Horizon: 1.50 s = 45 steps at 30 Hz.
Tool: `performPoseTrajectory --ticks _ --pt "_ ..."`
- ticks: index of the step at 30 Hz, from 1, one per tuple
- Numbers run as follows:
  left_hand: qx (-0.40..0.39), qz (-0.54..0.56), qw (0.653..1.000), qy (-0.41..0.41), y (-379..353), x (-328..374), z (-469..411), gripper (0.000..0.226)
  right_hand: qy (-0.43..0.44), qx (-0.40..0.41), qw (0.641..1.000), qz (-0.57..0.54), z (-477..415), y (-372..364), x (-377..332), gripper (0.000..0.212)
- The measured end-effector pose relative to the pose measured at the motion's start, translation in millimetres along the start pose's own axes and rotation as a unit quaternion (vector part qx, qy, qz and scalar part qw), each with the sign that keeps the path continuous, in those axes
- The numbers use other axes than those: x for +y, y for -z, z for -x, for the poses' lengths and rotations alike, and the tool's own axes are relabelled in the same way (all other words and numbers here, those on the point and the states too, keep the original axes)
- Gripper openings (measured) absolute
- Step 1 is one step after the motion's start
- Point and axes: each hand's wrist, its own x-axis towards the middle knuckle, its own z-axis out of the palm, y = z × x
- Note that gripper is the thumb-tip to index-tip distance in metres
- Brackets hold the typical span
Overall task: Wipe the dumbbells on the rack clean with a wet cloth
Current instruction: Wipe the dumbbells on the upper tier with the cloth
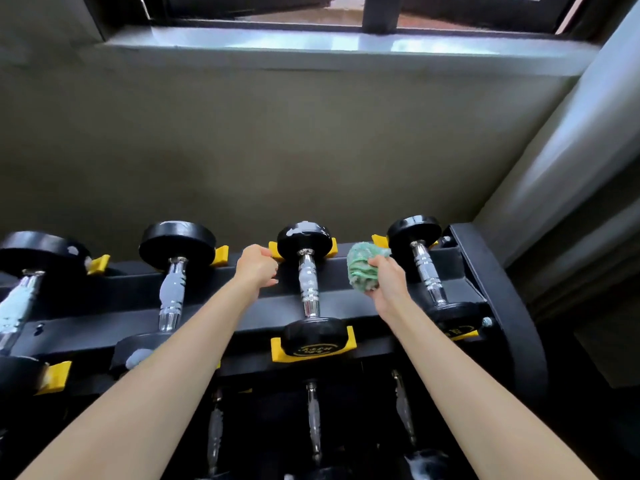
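Several black dumbbells with chrome handles lie in yellow cradles on the top tier of a black rack. My right hand grips a bunched green cloth between the third dumbbell and the rightmost dumbbell, touching neither. My left hand hovers with curled fingers just left of the third dumbbell's far head, holding nothing. White patches show on that dumbbell's far head and handle. The second dumbbell lies further left.
A lower tier holds more dumbbells under my forearms. A beige wall rises behind the rack, with a window sill above. A grey column stands close on the right.
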Motion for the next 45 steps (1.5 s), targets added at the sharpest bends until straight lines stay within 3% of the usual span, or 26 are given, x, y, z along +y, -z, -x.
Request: performPoseTrajectory --ticks 8,13,17,24,29,33,36,40,45 --pt "0.049 0.002 0.999 0.014 -19 14 -54 0.037 0.000 -0.022 0.994 0.104 -83 -34 -4 0.036" --pt "0.081 0.027 0.995 0.050 -19 11 -76 0.036 0.047 -0.057 0.974 0.216 -98 -49 8 0.031" --pt "0.078 0.059 0.993 0.066 -19 14 -76 0.041 0.073 -0.050 0.976 0.201 -93 -52 8 0.029" --pt "0.079 0.106 0.988 0.078 -20 14 -69 0.045 0.204 -0.049 0.952 0.222 -56 -66 -1 0.025" --pt "0.016 0.162 0.984 0.077 -8 12 -57 0.056 0.282 -0.045 0.910 0.301 -43 -86 4 0.041" --pt "-0.029 0.204 0.975 0.082 3 10 -50 0.060 0.312 -0.033 0.872 0.375 -37 -100 2 0.037" --pt "-0.044 0.192 0.976 0.090 12 10 -50 0.061 0.332 -0.080 0.825 0.450 -30 -117 -4 0.038" --pt "-0.036 0.174 0.979 0.098 22 10 -50 0.059 0.294 -0.154 0.775 0.538 -35 -134 -17 0.034" --pt "-0.024 0.159 0.980 0.119 26 6 -53 0.046 0.297 -0.252 0.709 0.587 -34 -128 -24 0.028"
